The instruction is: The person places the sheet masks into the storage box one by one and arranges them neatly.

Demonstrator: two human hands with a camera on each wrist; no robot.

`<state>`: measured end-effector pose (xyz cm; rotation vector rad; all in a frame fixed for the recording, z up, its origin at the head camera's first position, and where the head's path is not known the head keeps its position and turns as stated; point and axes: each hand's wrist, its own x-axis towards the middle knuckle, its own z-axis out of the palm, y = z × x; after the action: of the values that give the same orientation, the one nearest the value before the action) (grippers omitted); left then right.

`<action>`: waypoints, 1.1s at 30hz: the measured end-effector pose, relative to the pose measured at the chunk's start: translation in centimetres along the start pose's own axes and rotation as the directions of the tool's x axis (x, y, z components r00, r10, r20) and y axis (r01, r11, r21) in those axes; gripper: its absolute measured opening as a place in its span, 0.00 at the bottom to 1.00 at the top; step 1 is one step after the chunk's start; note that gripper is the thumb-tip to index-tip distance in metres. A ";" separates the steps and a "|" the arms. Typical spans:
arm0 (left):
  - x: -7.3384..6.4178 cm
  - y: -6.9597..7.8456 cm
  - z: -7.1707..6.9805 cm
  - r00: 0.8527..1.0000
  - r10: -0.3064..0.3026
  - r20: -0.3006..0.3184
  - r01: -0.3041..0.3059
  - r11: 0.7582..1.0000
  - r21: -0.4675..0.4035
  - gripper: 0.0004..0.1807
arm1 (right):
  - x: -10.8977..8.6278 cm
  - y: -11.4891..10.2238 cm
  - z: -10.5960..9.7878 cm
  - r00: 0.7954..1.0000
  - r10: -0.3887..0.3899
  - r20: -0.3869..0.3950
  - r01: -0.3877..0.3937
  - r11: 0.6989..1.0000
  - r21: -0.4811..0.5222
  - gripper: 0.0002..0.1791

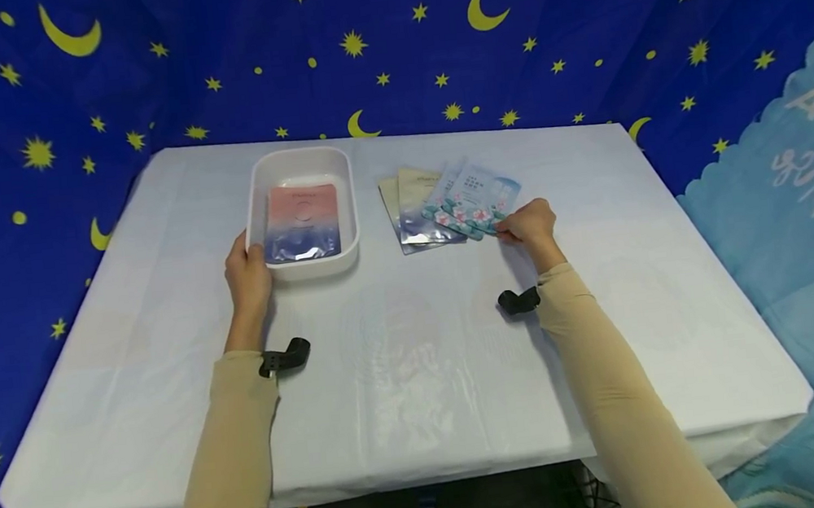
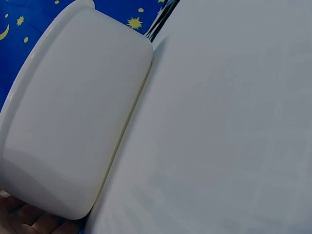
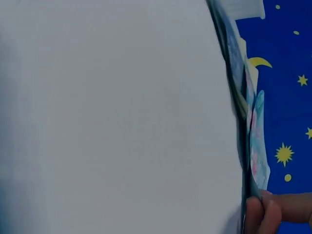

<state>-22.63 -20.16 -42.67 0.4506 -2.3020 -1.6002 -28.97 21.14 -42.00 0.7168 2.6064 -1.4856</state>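
A white plastic tub (image 1: 316,269) stands on the left half of the table, with a pink-to-blue sheet mask packet (image 1: 303,223) lying inside. My left hand (image 1: 247,279) holds the tub by its near left corner; in the left wrist view its fingers (image 2: 41,219) lie against the tub's outer wall. To the right, my right hand (image 1: 531,226) pinches the near right corner of a light blue floral sheet mask packet (image 1: 478,194). Another blue floral packet (image 1: 438,190) is fanned out beside it, partly hidden. Both overlap a cream and silver packet (image 1: 417,208).
A further cream packet (image 1: 390,198) shows at the left of the fanned group. White cloth covers the table (image 1: 416,351). Behind it hangs a blue curtain (image 1: 402,50) with yellow moons and stars, and a light blue cloth (image 1: 800,208) hangs at the right.
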 end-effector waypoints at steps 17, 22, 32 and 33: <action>0.2 -0.1 -0.1 1.000 -0.002 -0.003 0.002 1.000 -0.008 0.26 | -0.9 -0.4 -0.5 1.000 -0.001 -0.012 0.005 0.946 0.323 0.24; 0.1 -0.1 -0.1 1.000 0.003 -0.006 -0.003 1.000 -0.015 0.26 | -1.7 -2.2 -0.2 0.995 -0.075 -0.060 0.093 0.898 0.430 0.23; 0.1 -0.1 -0.1 1.000 -0.025 0.015 0.025 1.000 -0.015 0.26 | -4.9 -8.3 2.0 0.961 -0.276 -0.031 0.254 0.825 0.504 0.20; 0.1 -0.1 -0.1 1.000 -0.025 0.013 0.025 1.000 -0.014 0.26 | -5.4 -9.0 2.4 0.952 -0.305 -0.013 0.270 0.821 0.502 0.20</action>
<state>-22.68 -20.31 -42.75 0.4691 -2.3012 -1.6346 -28.39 13.38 -34.63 0.2822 2.3646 -2.2778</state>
